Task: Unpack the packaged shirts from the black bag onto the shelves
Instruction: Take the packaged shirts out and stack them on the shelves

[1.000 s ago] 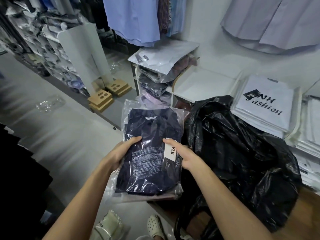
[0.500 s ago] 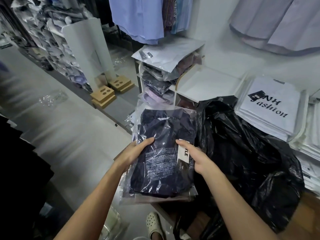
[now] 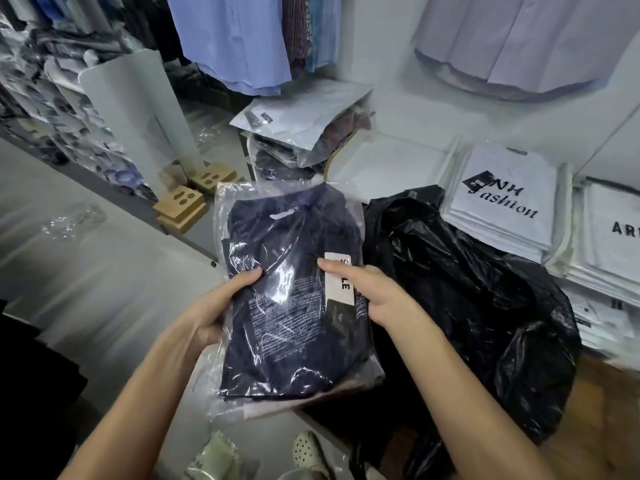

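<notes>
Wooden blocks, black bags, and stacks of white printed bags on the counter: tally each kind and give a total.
Wooden blocks: 2, the nearer wooden block and the farther wooden block
Black bags: 1, the black bag
Stacks of white printed bags: 2, the NH fashion stack and the second stack, which is cut off at the frame edge
Total: 5
</notes>
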A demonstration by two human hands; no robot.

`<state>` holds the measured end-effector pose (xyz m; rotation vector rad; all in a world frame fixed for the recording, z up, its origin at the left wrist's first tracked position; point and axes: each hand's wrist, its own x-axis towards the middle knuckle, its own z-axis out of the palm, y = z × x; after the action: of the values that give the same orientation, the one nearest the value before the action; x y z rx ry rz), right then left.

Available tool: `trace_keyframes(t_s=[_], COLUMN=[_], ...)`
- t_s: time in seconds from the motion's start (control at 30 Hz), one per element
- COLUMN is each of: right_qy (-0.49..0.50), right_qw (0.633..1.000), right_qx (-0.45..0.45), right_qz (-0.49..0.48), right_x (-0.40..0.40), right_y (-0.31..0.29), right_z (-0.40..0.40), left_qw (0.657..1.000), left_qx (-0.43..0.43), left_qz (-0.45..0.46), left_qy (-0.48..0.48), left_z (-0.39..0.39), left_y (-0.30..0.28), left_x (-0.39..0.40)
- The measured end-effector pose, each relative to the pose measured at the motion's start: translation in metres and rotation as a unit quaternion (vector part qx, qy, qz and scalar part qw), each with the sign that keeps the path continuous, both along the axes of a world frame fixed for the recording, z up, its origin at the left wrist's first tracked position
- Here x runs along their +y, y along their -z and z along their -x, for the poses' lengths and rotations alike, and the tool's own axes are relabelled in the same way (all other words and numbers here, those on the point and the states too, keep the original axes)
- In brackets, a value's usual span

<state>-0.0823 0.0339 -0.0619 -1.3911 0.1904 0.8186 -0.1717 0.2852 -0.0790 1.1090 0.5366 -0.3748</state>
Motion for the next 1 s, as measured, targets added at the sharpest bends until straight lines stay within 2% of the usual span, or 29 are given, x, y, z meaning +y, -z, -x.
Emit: trace_keyframes(t_s=[0.17,0.3,0.47,0.57,0.73,0.83,0.9,0.93,1.0], right_qy=[0.024,0.081,0.165,0.223,0.266,0.266,0.266,0.264,0.258], right_qw=[0.994,0.989,0.981,0.972,0.954,0.952,0.953,0.954,0.958], right_qx=[-0.102,-0.123,-0.070,0.006,0.128,0.141,0.136,0.132,0.115], right_qz=[-0.018,0.016,0.068,0.072,0.057,0.060,0.057,0.058,0.056], right_x=[-0.043,-0.106,-0.203,-0.248,-0.277,-0.280,-0.281,-0.280,-0.278], right_y=[-0.071,-0.084,-0.045,-0.002,0.071,0.094,0.098,0.097,0.093], right_z=[-0.005,0.004,0.028,0.045,0.064,0.061,0.054,0.052,0.048], left_qw=[0.992,0.987,0.971,0.956,0.946,0.911,0.892,0.892,0.922], left_qx=[-0.111,-0.119,-0.084,-0.051,0.015,0.060,0.052,0.045,0.028], left_qz=[0.018,0.023,-0.039,-0.075,-0.115,-0.304,-0.366,-0.367,-0.319], left_qy=[0.061,0.109,0.221,0.278,0.304,0.271,0.262,0.258,0.219], left_z=[-0.027,-0.047,-0.068,-0.072,-0.074,-0.077,-0.078,-0.078,-0.084], left_y=[-0.060,-0.062,-0.018,0.017,0.080,0.100,0.096,0.094,0.101], left_x=[-0.034,-0.101,-0.197,-0.244,-0.280,-0.290,-0.295,-0.296,-0.292])
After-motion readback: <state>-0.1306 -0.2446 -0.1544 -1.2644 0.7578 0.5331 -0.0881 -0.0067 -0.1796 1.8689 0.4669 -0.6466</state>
